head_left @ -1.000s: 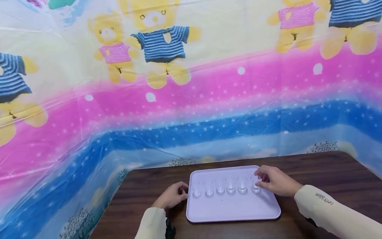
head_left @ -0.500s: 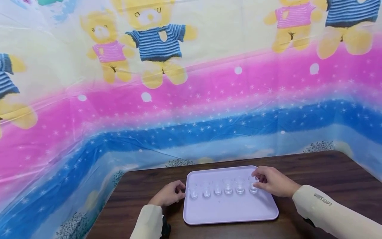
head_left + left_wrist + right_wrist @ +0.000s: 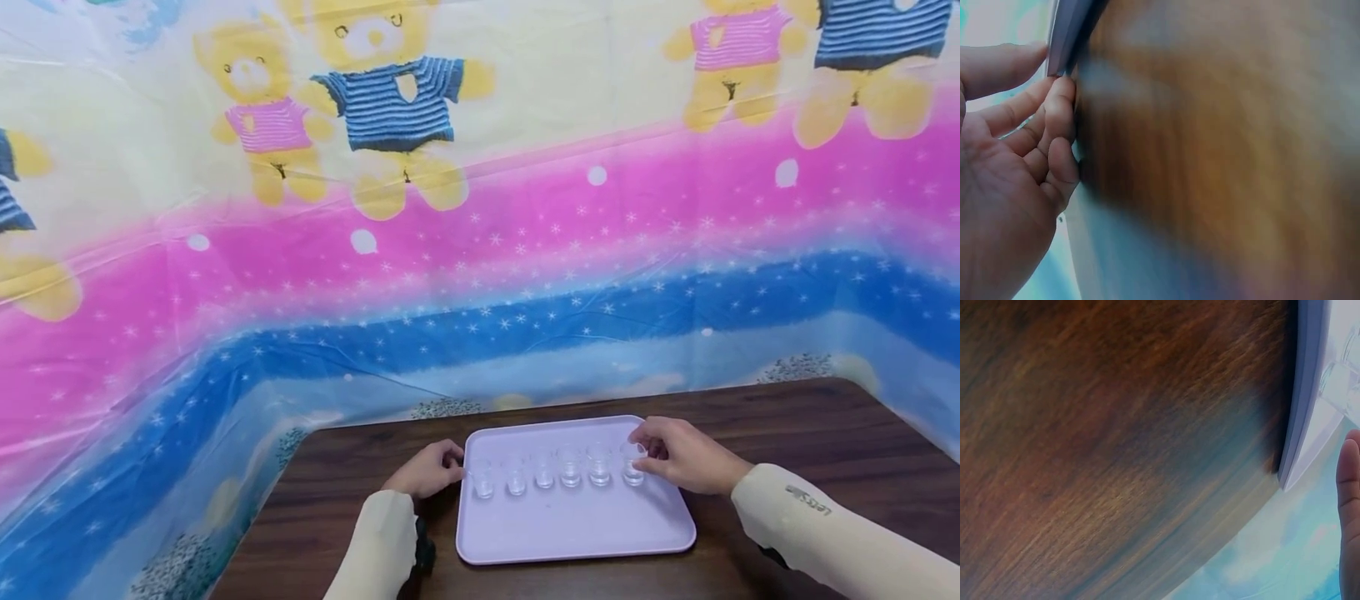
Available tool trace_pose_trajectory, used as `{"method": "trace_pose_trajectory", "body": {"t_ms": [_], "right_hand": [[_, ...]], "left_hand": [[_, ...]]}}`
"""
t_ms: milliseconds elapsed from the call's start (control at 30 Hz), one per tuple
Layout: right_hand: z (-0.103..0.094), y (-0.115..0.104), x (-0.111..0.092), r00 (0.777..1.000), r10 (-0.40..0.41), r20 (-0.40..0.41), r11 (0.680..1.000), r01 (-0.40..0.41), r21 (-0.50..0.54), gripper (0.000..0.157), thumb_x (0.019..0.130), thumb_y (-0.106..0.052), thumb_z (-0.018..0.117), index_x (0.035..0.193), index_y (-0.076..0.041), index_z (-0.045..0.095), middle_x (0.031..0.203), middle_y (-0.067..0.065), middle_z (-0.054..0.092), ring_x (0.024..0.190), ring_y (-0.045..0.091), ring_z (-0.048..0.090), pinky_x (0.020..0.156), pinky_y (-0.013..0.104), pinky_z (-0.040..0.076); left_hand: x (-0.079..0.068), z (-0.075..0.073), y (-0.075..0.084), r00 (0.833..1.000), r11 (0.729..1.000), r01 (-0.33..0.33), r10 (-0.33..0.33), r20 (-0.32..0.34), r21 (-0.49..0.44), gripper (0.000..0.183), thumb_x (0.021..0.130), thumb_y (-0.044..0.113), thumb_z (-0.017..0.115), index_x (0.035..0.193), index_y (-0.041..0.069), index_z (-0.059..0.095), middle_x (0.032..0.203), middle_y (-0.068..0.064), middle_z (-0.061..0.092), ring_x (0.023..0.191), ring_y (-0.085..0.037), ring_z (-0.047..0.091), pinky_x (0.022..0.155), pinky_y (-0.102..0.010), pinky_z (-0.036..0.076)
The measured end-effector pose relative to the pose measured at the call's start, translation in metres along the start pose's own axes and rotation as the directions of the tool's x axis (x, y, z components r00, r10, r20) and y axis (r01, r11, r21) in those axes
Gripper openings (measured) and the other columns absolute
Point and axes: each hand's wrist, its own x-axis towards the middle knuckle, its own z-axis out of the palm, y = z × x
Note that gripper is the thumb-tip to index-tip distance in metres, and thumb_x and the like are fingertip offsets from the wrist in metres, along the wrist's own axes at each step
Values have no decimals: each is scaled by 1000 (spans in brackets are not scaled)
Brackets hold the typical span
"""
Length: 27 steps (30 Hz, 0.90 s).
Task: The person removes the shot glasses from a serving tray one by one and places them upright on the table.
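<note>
Several small clear shot glasses (image 3: 570, 469) stand upright in a row across a pale lilac tray (image 3: 577, 533). With thumb and fingers, my right hand (image 3: 686, 454) pinches the rightmost shot glass (image 3: 633, 475), which is upright over the tray. My left hand (image 3: 426, 469) is at the tray's left edge, its fingertips touching the rim. In the left wrist view, the thumb tip of my left hand (image 3: 1010, 162) meets the tray edge (image 3: 1063, 37), and the other fingers are loosely bent beside it. Only a finger of my right hand (image 3: 1349, 506) shows in the right wrist view, below a shot glass (image 3: 1338, 384).
The tray lies on a dark wood-grain table (image 3: 330, 533). Behind the table hangs a curtain (image 3: 525, 275) printed with bears and snowflakes, touching or close to its back edge. Cream sleeves (image 3: 825, 517) cover both forearms.
My left hand has slid slightly toward the far end of the tray's left edge. The right hand keeps its hold on the rightmost shot glass. The head view has shifted a little.
</note>
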Motion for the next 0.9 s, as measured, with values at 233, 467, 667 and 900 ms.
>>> {"method": "trace_pose_trajectory", "body": {"t_ms": [233,467,667,900], "right_hand": [[1,-3,5,1000,2,11,1000,-2,-24,27,73,-26,67,97,-16,59,77,-12,50,66,4,48,58,22,42],[-13,9,10,996,46,-77,997,-50,-53,28,73,-27,67,97,-15,58,76,-10,51,66,5,48,56,22,42],[-26,29,15,987,85,-139,996,-87,-3,26,76,-29,64,95,-11,58,75,-6,52,66,9,50,56,26,42],[-28,52,21,968,180,-177,983,-183,2,33,79,-30,60,103,-8,56,82,-1,55,72,13,52,60,31,43]], "left_hand": [[11,-4,0,999,997,24,-25,-22,-76,37,81,11,54,115,1,44,79,-6,50,60,-17,47,56,-31,38],[12,-1,1,999,994,23,-25,-20,-104,39,82,12,54,118,3,42,81,-6,50,61,-18,48,57,-31,39],[13,3,2,999,994,31,-32,-14,-105,39,82,13,54,118,4,43,82,-6,50,63,-19,48,58,-32,39],[13,3,1,1000,994,22,-24,-15,-110,39,82,13,55,118,4,43,82,-6,50,63,-19,48,59,-32,39]]}}
